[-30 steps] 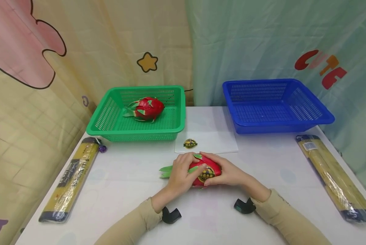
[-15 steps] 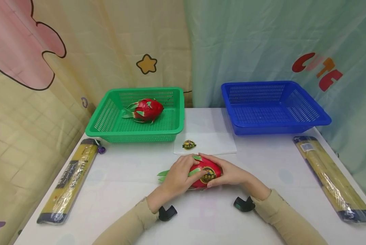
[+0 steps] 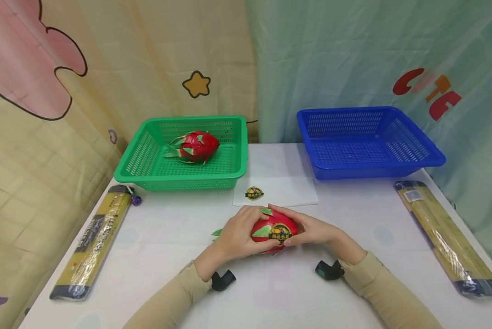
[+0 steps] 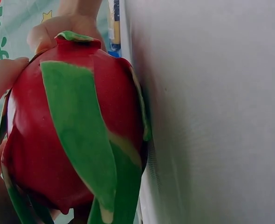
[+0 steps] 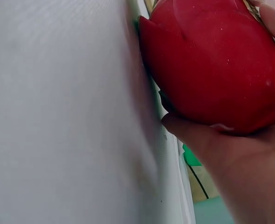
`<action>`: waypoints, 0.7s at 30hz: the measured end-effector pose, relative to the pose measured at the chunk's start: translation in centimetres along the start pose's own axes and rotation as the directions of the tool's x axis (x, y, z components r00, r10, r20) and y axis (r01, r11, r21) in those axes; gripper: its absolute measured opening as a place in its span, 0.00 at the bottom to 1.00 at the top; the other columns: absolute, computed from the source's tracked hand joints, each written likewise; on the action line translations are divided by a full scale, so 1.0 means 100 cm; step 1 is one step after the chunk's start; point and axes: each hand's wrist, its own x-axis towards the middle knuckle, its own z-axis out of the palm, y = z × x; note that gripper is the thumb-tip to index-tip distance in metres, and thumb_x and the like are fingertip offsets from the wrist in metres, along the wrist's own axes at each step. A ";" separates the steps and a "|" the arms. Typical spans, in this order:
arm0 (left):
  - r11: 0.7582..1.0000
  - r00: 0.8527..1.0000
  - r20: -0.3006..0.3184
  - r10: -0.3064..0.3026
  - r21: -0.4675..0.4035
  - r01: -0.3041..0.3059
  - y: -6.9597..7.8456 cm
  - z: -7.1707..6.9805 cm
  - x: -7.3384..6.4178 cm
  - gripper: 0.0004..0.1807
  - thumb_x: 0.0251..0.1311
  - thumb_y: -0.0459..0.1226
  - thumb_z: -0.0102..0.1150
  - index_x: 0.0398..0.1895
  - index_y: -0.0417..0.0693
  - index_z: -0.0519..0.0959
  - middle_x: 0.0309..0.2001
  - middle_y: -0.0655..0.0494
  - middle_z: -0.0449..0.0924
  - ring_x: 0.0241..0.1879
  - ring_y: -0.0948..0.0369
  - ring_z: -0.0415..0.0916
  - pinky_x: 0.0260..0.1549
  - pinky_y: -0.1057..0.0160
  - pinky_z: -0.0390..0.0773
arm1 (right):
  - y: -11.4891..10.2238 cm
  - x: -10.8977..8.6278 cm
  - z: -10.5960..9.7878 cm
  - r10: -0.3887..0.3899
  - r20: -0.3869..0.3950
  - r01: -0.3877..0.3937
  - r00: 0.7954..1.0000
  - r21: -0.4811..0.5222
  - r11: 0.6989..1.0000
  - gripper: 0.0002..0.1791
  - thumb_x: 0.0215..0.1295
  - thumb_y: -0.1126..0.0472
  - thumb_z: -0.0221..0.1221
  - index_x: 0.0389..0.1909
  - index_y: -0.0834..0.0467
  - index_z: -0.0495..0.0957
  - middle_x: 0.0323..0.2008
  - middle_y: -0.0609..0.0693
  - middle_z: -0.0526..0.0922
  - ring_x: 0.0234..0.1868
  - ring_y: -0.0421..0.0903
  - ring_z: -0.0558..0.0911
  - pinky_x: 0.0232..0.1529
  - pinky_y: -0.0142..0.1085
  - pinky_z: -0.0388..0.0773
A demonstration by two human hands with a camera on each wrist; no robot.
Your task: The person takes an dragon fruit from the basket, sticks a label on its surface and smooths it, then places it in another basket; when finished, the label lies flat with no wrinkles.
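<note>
A red dragon fruit (image 3: 266, 224) with green leaf tips lies on the white table between both hands. Its near upper side carries a round black-and-gold sticker (image 3: 280, 232). My left hand (image 3: 235, 235) grips the leafy end, thumb at the front below the sticker. Around the right end curls my right hand (image 3: 316, 230), its thumb at the sticker's lower right edge. The left wrist view shows the fruit's broad green leaf (image 4: 79, 126) up close. In the right wrist view, fingers hold the smooth red end (image 5: 212, 65). The left hand hides part of the leaves.
A white sheet (image 3: 287, 183) bearing another sticker (image 3: 254, 193) lies behind the fruit. The green basket (image 3: 180, 178) at back left holds a second dragon fruit (image 3: 198, 146); a blue basket (image 3: 373, 171) stands back right. Spaghetti packets (image 3: 93, 242) (image 3: 447, 237) flank the table.
The fruit has turned slightly between the hands, and its sticker shows more fully. My left hand has shifted a little leftward, covering more of the leaf tips, with its thumb lower.
</note>
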 end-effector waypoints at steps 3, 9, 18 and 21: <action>1.000 1.000 -0.009 -0.003 -0.001 0.003 0.001 0.002 0.000 0.29 0.46 0.58 0.65 0.43 0.51 0.69 0.43 0.61 0.73 0.42 0.66 0.67 0.32 0.69 0.73 | -0.001 0.000 0.003 0.007 -0.045 -0.007 0.999 -0.008 1.000 0.45 0.59 0.64 0.62 0.73 0.51 0.48 0.67 0.56 0.59 0.59 0.53 0.68 0.56 0.37 0.70; 1.000 0.999 -0.030 -0.014 0.007 0.014 0.000 0.007 0.000 0.33 0.42 0.59 0.67 0.45 0.50 0.68 0.40 0.61 0.71 0.42 0.67 0.66 0.33 0.69 0.73 | 0.001 0.002 0.007 -0.003 -0.119 0.000 0.993 -0.027 1.000 0.42 0.60 0.62 0.61 0.73 0.54 0.51 0.64 0.57 0.63 0.56 0.54 0.70 0.54 0.36 0.71; 0.994 0.999 0.040 -0.004 -0.108 0.008 -0.006 0.005 -0.001 0.29 0.51 0.54 0.63 0.49 0.49 0.65 0.47 0.59 0.69 0.48 0.65 0.63 0.41 0.63 0.72 | 0.002 0.002 0.004 0.006 -0.091 -0.008 0.996 -0.020 1.000 0.37 0.65 0.61 0.55 0.73 0.51 0.50 0.70 0.56 0.54 0.63 0.55 0.61 0.60 0.51 0.59; 0.989 0.995 0.103 0.000 -0.149 0.015 -0.008 0.000 -0.001 0.26 0.57 0.52 0.58 0.50 0.49 0.64 0.52 0.57 0.67 0.52 0.64 0.61 0.45 0.61 0.72 | 0.001 0.002 0.002 0.008 -0.081 -0.009 0.997 -0.011 1.000 0.37 0.65 0.62 0.54 0.73 0.52 0.50 0.71 0.55 0.53 0.65 0.56 0.58 0.61 0.53 0.56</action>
